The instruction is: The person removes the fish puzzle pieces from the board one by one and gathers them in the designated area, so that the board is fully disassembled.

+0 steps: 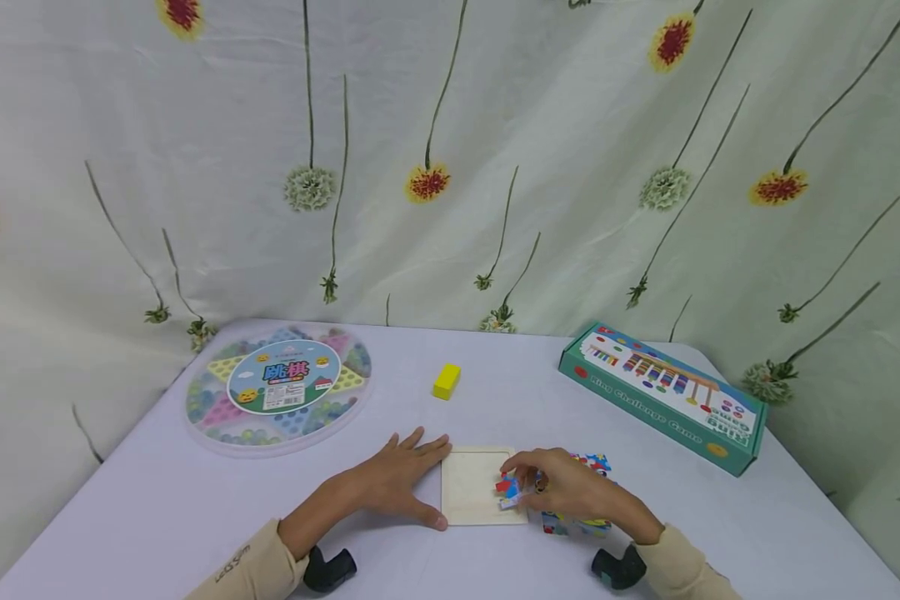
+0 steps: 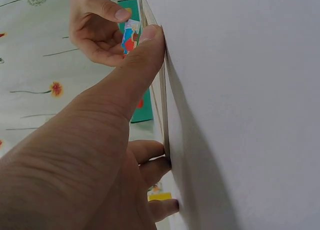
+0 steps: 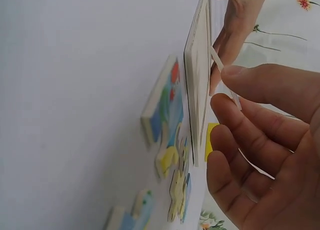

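A pale wooden puzzle tray with a raised border lies flat on the white table. My left hand rests at its left side, fingers spread, with the thumb at the near left corner and fingertips at the far left. Over the tray's right part, my right hand pinches a colourful jigsaw piece between thumb and fingers. The piece is tilted, its printed side showing red and blue in the left wrist view. Several loose jigsaw pieces lie right of the tray, partly hidden beneath the right hand in the head view.
A yellow block stands beyond the tray. At the back left sits a round Chinese checkers set in clear packaging. A green Ring Challenge Game box lies at the back right. Behind the table hangs a flowered cloth.
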Tool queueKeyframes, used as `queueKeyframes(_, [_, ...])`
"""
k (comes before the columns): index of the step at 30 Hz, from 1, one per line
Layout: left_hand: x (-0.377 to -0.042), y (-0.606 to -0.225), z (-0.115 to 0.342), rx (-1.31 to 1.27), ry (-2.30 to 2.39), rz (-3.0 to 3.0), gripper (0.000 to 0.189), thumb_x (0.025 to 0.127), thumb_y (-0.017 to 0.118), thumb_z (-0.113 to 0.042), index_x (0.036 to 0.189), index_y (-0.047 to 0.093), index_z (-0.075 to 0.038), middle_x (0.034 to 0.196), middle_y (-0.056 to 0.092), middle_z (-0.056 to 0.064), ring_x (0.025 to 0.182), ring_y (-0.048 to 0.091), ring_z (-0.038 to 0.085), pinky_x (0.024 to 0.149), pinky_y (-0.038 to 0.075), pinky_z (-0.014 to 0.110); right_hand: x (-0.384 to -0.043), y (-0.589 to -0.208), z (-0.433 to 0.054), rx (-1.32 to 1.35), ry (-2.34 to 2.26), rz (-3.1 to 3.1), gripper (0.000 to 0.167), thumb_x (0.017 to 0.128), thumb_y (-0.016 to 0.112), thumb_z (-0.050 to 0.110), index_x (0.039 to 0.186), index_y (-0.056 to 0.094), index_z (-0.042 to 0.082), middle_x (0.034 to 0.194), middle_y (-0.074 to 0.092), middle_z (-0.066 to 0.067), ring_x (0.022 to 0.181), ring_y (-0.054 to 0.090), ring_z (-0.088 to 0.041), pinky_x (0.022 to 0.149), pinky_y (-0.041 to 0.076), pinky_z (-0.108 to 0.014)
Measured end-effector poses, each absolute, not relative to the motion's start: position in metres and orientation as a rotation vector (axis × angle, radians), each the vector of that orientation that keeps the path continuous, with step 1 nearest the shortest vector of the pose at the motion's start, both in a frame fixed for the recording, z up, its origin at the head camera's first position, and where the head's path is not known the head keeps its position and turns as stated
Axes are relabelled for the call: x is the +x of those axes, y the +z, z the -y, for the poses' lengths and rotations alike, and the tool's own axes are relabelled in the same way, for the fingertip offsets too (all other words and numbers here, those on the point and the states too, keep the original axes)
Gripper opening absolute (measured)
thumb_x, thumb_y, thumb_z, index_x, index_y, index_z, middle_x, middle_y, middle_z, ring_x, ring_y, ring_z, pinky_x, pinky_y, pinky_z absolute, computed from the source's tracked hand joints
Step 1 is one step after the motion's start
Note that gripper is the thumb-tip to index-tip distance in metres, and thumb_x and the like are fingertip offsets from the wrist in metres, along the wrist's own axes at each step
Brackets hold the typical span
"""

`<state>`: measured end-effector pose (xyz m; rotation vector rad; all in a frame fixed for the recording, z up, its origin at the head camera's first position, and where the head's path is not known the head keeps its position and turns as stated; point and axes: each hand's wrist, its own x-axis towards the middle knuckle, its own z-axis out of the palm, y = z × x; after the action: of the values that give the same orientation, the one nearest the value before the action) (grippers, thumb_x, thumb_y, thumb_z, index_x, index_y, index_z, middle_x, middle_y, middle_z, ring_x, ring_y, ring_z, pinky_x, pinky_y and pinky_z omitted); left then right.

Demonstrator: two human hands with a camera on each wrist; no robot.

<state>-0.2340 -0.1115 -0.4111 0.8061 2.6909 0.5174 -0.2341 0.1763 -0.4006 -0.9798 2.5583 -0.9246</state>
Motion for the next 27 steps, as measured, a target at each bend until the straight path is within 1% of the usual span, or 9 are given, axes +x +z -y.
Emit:
queueKeyframes(4, [-0.234,-0.411,0.111,0.798,0.523,-2.691,0.105,0.069,0.073,-0.065,0.151,0.032,-0.014,0.158,0.026,0.000,0.147,0.009,0.034,0.116,0.005,0.059,-0.233,-0.401,-0.182,-0.988,-0.956,-2.551,0.032,0.084,0.073,0.012,0.115,0.065,0.010,0.085,0.060,0.008,0.079,0.055,-0.008,0.071,0.051,-0.023])
queueKeyframes(10, [-0.234,-0.411,0.111,0.793,0.527,-2.688,0.104,0.069,0.073,-0.065,0.151,0.032,-0.014,0.158,0.026,0.000,0.147,0.009,0.034,0.116,0.005,0.059,-0.232,-0.401,-0.192,-0.997,-0.991,-2.551,0.032,0.085,0.073,0.015,0.115,0.066,0.010,0.082,0.060,0.010,0.076,0.055,-0.004,0.072,0.051,-0.023])
queueKeyframes(14, [-0.233,-0.410,0.111,0.789,0.526,-2.688,0.104,0.069,0.073,-0.065,0.151,0.032,-0.015,0.158,0.026,0.000,0.147,0.009,0.034,0.116,0.005,0.059,-0.230,-0.400,-0.199,-0.972,-1.037,-2.534,0.033,0.084,0.073,0.015,0.115,0.066,0.010,0.082,0.060,0.008,0.077,0.055,-0.005,0.072,0.051,-0.023])
queueKeyframes(20, [-0.233,-0.409,0.111,0.799,0.525,-2.690,0.104,0.070,0.073,-0.064,0.151,0.032,-0.014,0.158,0.026,0.000,0.147,0.009,0.034,0.115,0.006,0.059,-0.228,-0.398,-0.208,-0.926,-1.061,-2.533,0.034,0.085,0.073,0.020,0.117,0.066,0.009,0.083,0.059,0.007,0.078,0.055,-0.006,0.074,0.051,-0.023])
queueKeyframes(27, [-0.233,-0.410,0.111,0.797,0.527,-2.686,0.105,0.070,0.073,-0.065,0.151,0.031,-0.014,0.158,0.026,0.000,0.147,0.009,0.034,0.116,0.006,0.059,-0.226,-0.398,-0.218,-0.885,-1.089,-2.541,0.036,0.085,0.072,0.016,0.119,0.064,0.007,0.083,0.059,0.005,0.079,0.055,-0.007,0.073,0.051,-0.022])
